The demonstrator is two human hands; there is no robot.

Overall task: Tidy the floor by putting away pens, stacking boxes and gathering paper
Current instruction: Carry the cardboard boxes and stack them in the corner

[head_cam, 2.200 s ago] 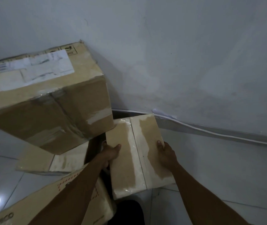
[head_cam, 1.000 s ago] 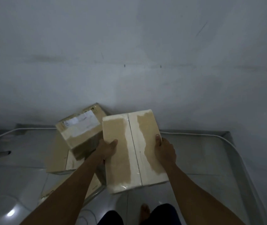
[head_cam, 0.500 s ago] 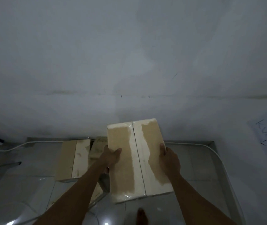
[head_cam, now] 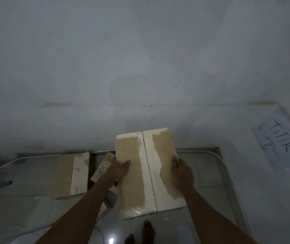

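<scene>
I hold a flat brown cardboard box with pale tape down its middle, lifted above the floor in front of me. My left hand grips its left edge, thumb on top. My right hand grips the right edge, thumb on top too. Below on the tiles lies another flat taped box by the wall. A third box with writing on it sits partly hidden behind my left hand and arm.
A white wall fills the upper view. A paper sign with handwritten words hangs on the right wall. A white cable runs along the skirting and down the right side. My bare feet stand on the glossy tiles below the box.
I have stood up and turned right with the box in both hands. The large box has dropped out of view, and the paper sign has come further into sight.
</scene>
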